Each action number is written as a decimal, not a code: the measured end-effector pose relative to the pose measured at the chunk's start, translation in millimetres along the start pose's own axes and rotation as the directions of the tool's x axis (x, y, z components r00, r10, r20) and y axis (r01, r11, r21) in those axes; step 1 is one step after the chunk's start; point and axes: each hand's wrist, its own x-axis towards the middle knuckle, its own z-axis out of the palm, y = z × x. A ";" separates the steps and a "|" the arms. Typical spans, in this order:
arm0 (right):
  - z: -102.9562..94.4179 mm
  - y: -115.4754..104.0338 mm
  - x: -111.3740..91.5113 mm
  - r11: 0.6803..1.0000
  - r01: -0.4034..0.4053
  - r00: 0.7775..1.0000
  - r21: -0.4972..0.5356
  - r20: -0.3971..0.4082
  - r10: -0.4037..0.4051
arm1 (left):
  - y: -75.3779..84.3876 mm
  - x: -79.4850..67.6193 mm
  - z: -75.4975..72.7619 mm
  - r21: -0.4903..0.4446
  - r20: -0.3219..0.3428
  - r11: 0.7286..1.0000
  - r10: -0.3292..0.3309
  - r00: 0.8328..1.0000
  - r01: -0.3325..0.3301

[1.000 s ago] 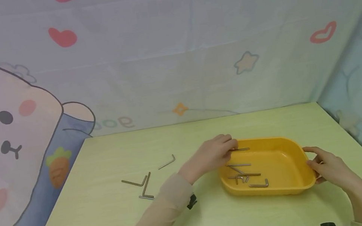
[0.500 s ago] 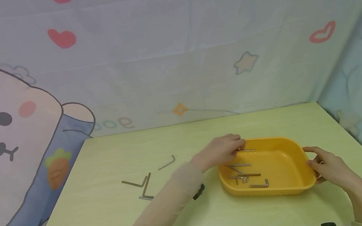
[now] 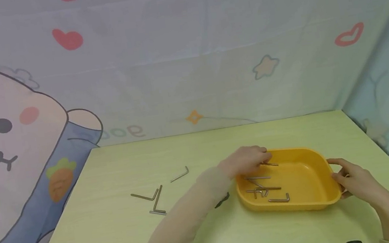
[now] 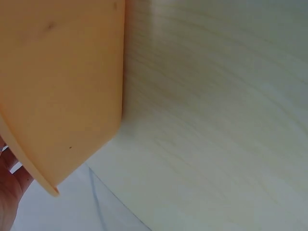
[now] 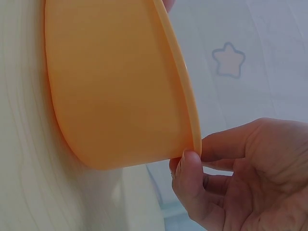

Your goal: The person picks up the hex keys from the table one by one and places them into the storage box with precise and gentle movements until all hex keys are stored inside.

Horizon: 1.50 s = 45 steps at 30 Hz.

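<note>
A yellow tray (image 3: pixel 309 182) stands at the right of the table in the head view. My left hand (image 3: pixel 245 159) reaches over its back left corner and pinches an L-shaped hex key (image 3: pixel 270 164), whose long end sticks out to the right above the tray floor. The left fingertips are hidden from the head camera. Several other hex keys (image 3: pixel 270 188) lie in the tray's left half. My right hand (image 3: pixel 359 183) grips the tray's right end; in the right wrist view its thumb and fingers (image 5: pixel 187 173) pinch the rim. The left wrist view shows mostly the tray's outer wall (image 4: pixel 62 86).
Left of the tray, several hex keys lie on the pale green table (image 3: pixel 117 236): a lone silver one (image 3: pixel 180 174) further back, and bronze ones (image 3: pixel 144 196) grouped beside a short silver one (image 3: pixel 158 212). A printed curtain (image 3: pixel 160 77) hangs behind the table.
My left hand has moved right, further over the tray, carrying the hex key, which now tips slightly downward at its right end. My right hand and the tray have stayed in place.
</note>
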 end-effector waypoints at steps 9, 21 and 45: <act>-0.1 -0.7 -0.5 1.000 0.001 1.000 0.004 -0.001 -0.001 | 5.5 7.3 2.5 0.041 0.014 0.998 0.038 0.999 -0.039; 0.3 0.5 -1.8 1.000 -0.011 1.000 0.006 0.001 0.011 | 14.1 13.6 7.4 0.119 0.058 0.987 0.104 0.993 -0.110; 0.3 1.7 -0.1 1.000 -0.002 1.000 0.009 -0.003 0.002 | 11.4 7.4 14.2 0.012 0.057 0.999 0.051 0.997 -0.052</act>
